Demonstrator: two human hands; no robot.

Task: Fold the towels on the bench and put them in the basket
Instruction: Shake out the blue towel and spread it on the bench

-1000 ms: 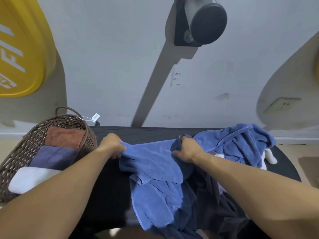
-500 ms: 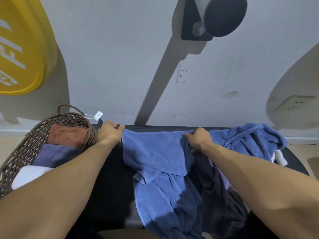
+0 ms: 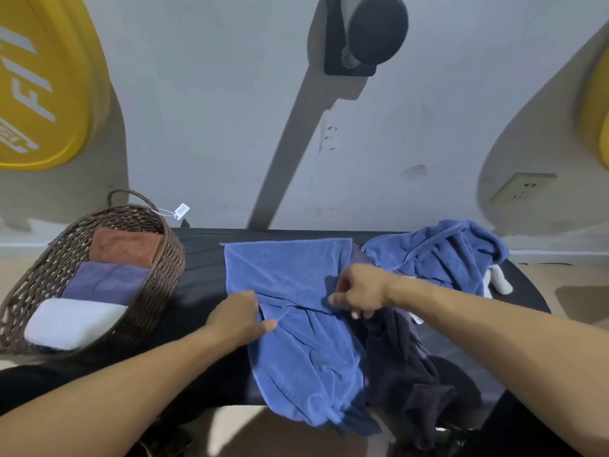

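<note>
Head view showed a blue towel (image 3: 290, 278) spread across the middle of the black bench (image 3: 201, 258), its far edge lying straight along the back of the bench and its near part hanging over the front edge in loose folds. The left hand (image 3: 239, 319) gripped the towel's left side where a crease ran across it, thumb on top of the cloth and fingers curled into it. The right hand (image 3: 359, 290) pinched the same crease at the towel's right side, fingers bent down around the fabric.

Just right of this towel, a dark towel (image 3: 405, 364) draped from the bench top down over its front edge, partly under the blue one. Farther right, a second blue towel (image 3: 441, 255) sat crumpled in a heap near the back of the bench, with a bit of white cloth (image 3: 499, 278) showing at its right.

A wicker basket (image 3: 161, 268) stood on the left end of the bench, apart from the spread towel. Inside it three folded towels lay in a row: a brown one (image 3: 125, 247) farthest, a purple-blue one (image 3: 105, 282) in the middle, and a white one (image 3: 72, 321) nearest. A small paper tag (image 3: 181, 211) hung from the basket's handle.

Behind the bench rose a grey wall (image 3: 197, 110) with a socket (image 3: 522, 188) at the right and a yellow sign (image 3: 39, 84) at the left.
</note>
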